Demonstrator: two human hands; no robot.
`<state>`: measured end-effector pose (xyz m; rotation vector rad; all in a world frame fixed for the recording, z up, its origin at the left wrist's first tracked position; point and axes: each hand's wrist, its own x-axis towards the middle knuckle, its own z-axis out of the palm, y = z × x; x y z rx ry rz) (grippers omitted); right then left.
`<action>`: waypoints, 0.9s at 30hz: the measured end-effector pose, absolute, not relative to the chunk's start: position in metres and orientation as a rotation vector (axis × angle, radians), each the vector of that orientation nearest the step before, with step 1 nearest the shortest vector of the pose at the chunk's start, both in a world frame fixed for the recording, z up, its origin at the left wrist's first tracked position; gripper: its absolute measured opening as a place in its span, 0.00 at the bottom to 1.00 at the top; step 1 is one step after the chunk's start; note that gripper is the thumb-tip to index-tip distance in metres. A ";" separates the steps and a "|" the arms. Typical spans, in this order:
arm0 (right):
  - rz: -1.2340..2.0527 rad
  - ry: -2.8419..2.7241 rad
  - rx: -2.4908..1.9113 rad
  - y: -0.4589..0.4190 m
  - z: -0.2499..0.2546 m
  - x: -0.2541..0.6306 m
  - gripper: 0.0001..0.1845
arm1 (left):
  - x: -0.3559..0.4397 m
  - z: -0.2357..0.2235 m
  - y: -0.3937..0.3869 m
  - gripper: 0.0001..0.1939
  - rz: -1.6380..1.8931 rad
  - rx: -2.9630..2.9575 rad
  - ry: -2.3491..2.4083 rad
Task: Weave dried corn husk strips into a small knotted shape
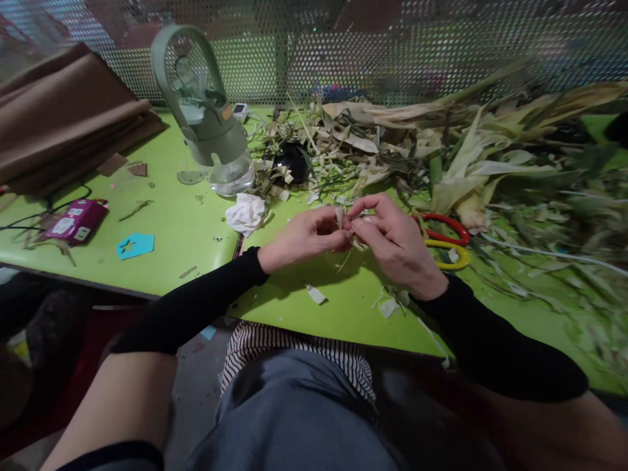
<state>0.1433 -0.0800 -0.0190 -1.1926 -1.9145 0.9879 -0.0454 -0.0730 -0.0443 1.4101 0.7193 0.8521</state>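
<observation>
My left hand (305,237) and my right hand (392,241) meet over the green table (289,311). Pinched between the fingertips of both is a small pale strip of corn husk (339,218); much of it is hidden by the fingers. Thin shreds hang beneath it. Just right of my right hand lie scissors, one handle loop red (460,227) and the other yellow (458,263), the blades out of sight. Below the hands rest a loose husk scrap (316,294) and a small clump of husk bits (390,306).
Dried corn husks (471,160) heap along the back and right, against a perforated metal panel (343,59). At left stand a lidded water bottle (216,134), a crumpled tissue (245,214), a magenta box (77,221) with cords, a blue paper cutout (135,246) and folded brown paper (63,118).
</observation>
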 end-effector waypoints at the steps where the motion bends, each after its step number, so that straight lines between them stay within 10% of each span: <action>1: 1.020 -1.874 -1.194 -0.080 -0.020 0.143 0.05 | -0.045 -0.045 -0.074 0.08 0.844 1.396 0.727; 14: 0.826 -2.104 -1.247 -0.056 -0.022 0.155 0.29 | -0.045 -0.042 -0.071 0.07 0.900 1.126 0.859; 27: 1.053 -2.213 -1.108 -0.056 -0.020 0.157 0.26 | -0.054 -0.047 -0.065 0.15 0.883 1.306 0.790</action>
